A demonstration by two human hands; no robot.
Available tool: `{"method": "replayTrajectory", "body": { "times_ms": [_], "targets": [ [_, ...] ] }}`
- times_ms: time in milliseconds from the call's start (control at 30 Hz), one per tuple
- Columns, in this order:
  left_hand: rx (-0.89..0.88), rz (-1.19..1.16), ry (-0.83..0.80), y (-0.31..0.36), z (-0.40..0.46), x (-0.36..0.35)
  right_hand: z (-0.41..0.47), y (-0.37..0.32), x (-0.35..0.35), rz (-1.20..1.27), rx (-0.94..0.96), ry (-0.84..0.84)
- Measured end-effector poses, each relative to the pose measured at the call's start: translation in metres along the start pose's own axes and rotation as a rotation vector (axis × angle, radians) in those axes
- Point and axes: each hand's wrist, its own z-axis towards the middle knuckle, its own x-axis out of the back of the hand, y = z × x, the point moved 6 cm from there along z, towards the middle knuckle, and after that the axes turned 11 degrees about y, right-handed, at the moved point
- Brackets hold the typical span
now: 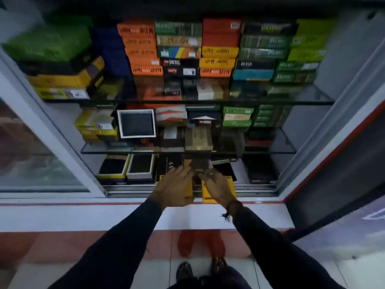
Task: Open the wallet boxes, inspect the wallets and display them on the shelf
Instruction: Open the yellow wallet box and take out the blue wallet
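Observation:
Both my hands reach into the bottom level of a glass display cabinet. My left hand and my right hand meet on a small brown wallet, which they hold between them above a yellow wallet box at the front edge. The box is mostly hidden under my hands. The picture is blurred, so the fingers' exact grip is unclear. Open boxes with dark wallets stand on the bottom shelf: a yellow-rimmed one and a white-rimmed one to the left, and a black one to the right.
Two glass shelves above carry stacks of orange, green, yellow and black wallet boxes. An open white-framed box stands upright on the middle shelf. A sliding glass door is at the left. A white ledge runs below the cabinet.

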Motion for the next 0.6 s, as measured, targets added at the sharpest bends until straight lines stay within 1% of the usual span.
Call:
{"method": "replayTrajectory", "body": {
  "times_ms": [33,67,100,133,200,267,367,433,500,600],
  "targets": [
    [0.023,0.007,-0.087,-0.002,0.004,-0.017,0.008,0.017,-0.019,0.076,-0.115,-0.048],
    [0.057,0.024,-0.109,-0.006,0.009,-0.025,0.013,0.027,-0.036,0.124,-0.216,-0.118],
    [0.076,0.046,-0.165,-0.01,0.01,-0.04,0.02,0.045,-0.057,0.142,-0.295,-0.185],
    [0.092,0.07,-0.226,-0.014,0.01,-0.049,0.032,0.076,-0.084,0.181,-0.371,-0.258],
    [0.11,0.091,-0.316,-0.02,0.017,-0.067,0.051,0.124,-0.127,0.243,-0.485,-0.298],
    [0.132,0.092,-0.322,-0.026,0.026,-0.071,0.064,0.15,-0.15,0.25,-0.574,-0.295],
    [0.158,0.003,-0.277,-0.033,0.031,-0.068,0.062,0.135,-0.139,0.242,-0.589,-0.198],
    [0.176,-0.132,-0.23,-0.04,0.03,-0.059,0.063,0.122,-0.128,0.241,-0.533,-0.129],
    [0.177,-0.251,-0.178,-0.049,0.027,-0.046,0.058,0.095,-0.112,0.148,-0.476,-0.08],
    [0.26,-0.409,-0.136,-0.064,0.021,-0.025,0.051,0.071,-0.098,-0.076,-0.383,-0.094]
  ]
}}
